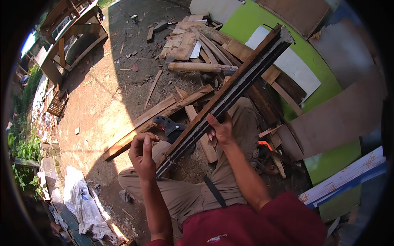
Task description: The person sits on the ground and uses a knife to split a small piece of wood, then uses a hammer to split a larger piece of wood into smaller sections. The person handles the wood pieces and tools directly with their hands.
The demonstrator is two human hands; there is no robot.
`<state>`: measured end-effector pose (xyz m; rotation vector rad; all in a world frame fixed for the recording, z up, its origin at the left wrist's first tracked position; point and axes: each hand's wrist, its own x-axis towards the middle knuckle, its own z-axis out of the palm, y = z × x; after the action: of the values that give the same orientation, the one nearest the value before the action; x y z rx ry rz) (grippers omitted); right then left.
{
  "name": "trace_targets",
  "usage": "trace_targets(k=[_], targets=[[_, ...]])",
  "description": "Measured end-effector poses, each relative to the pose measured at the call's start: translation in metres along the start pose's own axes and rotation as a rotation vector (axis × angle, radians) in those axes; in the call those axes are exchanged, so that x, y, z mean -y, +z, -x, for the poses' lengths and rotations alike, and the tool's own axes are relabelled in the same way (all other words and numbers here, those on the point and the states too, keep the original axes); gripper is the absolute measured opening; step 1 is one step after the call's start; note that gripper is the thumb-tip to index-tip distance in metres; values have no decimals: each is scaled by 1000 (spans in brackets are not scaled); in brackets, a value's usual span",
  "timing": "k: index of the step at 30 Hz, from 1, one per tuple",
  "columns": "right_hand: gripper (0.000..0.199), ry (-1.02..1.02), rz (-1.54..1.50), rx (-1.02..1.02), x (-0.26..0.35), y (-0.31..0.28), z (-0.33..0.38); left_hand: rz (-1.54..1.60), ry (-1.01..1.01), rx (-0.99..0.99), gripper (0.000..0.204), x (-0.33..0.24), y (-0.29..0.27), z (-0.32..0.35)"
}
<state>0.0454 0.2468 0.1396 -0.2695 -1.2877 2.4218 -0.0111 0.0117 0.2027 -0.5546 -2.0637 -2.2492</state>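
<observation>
A long grooved wooden beam [230, 88], brown on one side and black and greyish on the other, slants across my lap. It rises from my left knee toward the upper right. My right hand [220, 130] grips it near the middle, thumb over the grooved face. Beside its lower end is my left hand [143, 156], apart from the beam, with fingers curled into a pinch. Whatever those fingers may hold is too small to make out. Under the beam shows a dark clog [167, 125] on my foot.
Planks [158, 117] lie ahead of my legs. Scrap wood [205, 45] is heaped beyond. Green panels [234, 24] and other boards stand at the right, near an orange-handled tool [266, 144]. A white sack [84, 201] lies lower left; a wooden furniture frame [67, 37] stands far left.
</observation>
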Motion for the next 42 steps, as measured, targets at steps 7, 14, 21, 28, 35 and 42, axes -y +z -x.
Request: trace_targets(k=[7,14,21,28,35,42], targets=[[44,-77,143,7,3,-16,2,41,10,196,16,-2,61,-22],[51,40,244,130,-17,-10,15,62,48,211,37,-23,95,-43],[74,111,275,226,-47,0,20,-17,109,226,68,-21,95,-52],[73,210,447,336,-78,15,41,115,-20,-14,55,-24,75,-56],[64,265,463,379,-96,20,44,1,-136,-206,41,-24,48,-44],[54,238,590,305,-90,24,44,172,-29,-215,44,10,24,-33]])
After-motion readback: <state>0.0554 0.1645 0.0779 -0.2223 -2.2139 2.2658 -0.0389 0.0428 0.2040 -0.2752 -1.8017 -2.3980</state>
